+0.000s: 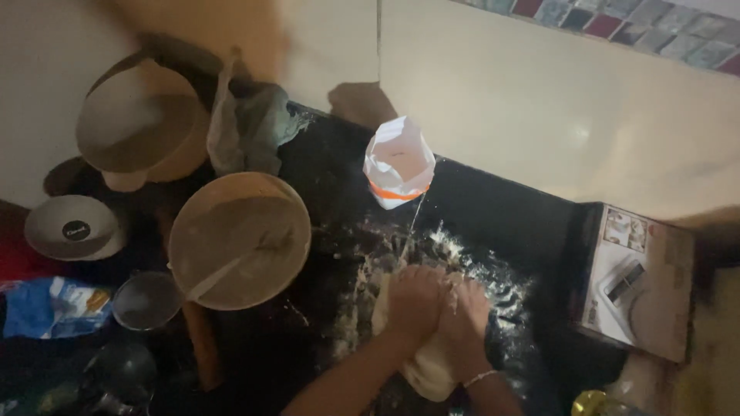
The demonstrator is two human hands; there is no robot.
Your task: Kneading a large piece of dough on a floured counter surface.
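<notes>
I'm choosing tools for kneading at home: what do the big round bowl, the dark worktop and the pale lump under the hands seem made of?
The big round tan bowl looks like matte plastic or wood; the dim light leaves it open. The dark worktop seems polished stone, showing a faint sheen under scattered flour. The pale lump looks like soft dough, dented beneath the left hand and right hand.

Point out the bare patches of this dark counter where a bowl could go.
Bare counter lies between the flour bag and the cardboard box, along the wall. Another dark strip separates the large round bowl from the dough. The left end is crowded.
</notes>
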